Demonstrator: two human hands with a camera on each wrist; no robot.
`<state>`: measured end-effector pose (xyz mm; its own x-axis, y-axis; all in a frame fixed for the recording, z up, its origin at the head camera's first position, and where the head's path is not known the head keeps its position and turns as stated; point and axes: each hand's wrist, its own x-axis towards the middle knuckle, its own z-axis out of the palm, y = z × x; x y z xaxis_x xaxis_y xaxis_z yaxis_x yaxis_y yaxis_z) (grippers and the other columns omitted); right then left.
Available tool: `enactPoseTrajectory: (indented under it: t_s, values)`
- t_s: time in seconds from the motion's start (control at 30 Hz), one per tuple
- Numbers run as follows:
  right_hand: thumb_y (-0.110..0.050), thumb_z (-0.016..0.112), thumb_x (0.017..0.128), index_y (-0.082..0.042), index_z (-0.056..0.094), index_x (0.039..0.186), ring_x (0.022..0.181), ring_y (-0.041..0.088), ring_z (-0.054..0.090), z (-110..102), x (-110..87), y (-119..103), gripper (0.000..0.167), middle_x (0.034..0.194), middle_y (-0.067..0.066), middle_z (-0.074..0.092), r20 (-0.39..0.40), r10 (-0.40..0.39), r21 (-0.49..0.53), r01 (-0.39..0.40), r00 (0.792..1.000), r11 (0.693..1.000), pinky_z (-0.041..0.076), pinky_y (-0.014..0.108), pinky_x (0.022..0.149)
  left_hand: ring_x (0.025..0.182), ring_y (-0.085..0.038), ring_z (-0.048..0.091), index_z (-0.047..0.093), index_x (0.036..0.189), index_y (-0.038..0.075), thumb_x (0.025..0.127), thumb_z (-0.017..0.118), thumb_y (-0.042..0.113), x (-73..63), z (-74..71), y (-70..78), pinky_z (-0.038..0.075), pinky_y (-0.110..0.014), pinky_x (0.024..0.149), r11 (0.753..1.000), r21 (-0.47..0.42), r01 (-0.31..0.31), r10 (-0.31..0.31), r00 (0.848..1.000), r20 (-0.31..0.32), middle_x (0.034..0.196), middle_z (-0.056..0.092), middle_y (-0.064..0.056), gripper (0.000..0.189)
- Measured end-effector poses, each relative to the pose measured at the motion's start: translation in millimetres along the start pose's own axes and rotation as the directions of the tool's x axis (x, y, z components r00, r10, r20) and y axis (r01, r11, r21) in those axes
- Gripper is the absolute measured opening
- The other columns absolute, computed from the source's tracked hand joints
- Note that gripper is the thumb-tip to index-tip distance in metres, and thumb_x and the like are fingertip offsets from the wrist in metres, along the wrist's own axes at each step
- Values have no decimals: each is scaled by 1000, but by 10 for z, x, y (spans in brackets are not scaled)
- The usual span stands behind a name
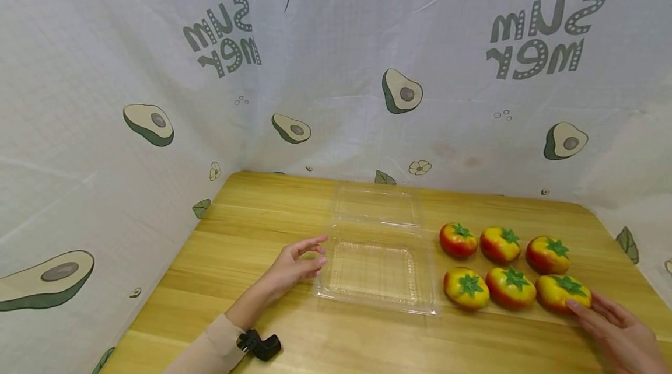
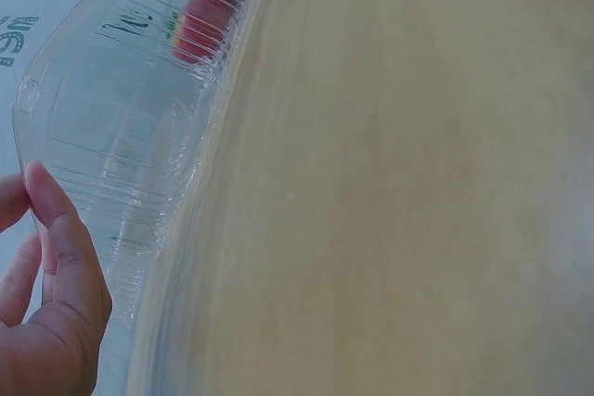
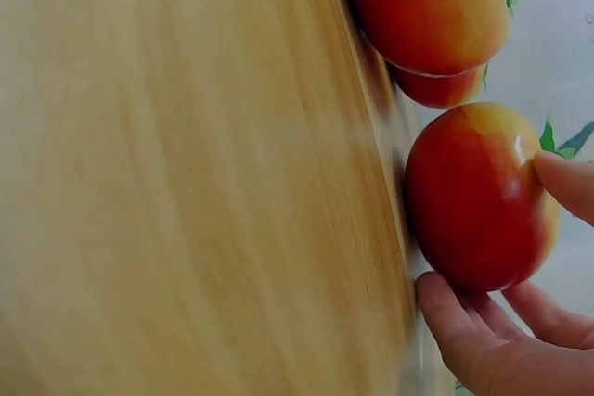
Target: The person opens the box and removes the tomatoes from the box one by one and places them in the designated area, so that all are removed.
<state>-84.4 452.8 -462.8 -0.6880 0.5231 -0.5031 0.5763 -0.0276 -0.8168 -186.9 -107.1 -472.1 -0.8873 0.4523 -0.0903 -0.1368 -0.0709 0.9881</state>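
Note:
A clear plastic clamshell box (image 1: 375,303) lies on the table with its lid (image 1: 377,205) folded back, away from me. At the box's left edge is my left hand (image 1: 294,266), fingers loosely bent and thumb apart from them; in the left wrist view a fingertip overlaps the rim (image 2: 20,127). Toy persimmons, red and yellow with green leafy tops, stand in two rows right of the box. My right hand (image 1: 616,327) holds the front-right persimmon (image 1: 559,291), thumb on its near upper side and fingers round its right end, also seen in the right wrist view (image 3: 478,197).
Beside the held one are the front-middle persimmon (image 1: 509,291) and front-left persimmon (image 1: 466,292). Behind them is the back row, including a persimmon (image 1: 546,257) at its right. A printed white curtain (image 1: 336,94) hangs around the wooden table (image 1: 252,222). A black wrist device (image 1: 259,343) sits at my left sleeve.

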Motion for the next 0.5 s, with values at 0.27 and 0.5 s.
enactPoseTrajectory:
  t_s: [0.27,0.5]
  values:
    - [-41,69,92,-13,-5,158,149,28,4,1,-10,-7,103,164,9,-9,-6,-4,14,4,1000,1000,52,10,69,82,-10,58,43,150,3,95,70,11,0,9,1,55,-20,73,1000,-14,6,-6,1000,-5,120,51,-9,62]
    - [-44,69,91,-13,-5,158,149,26,4,-13,18,13,104,164,8,-9,-3,-4,14,4,1000,1000,51,9,77,82,-9,58,41,150,1,95,70,10,4,1,-11,55,-19,73,1000,-16,0,0,1000,3,119,51,-10,63]
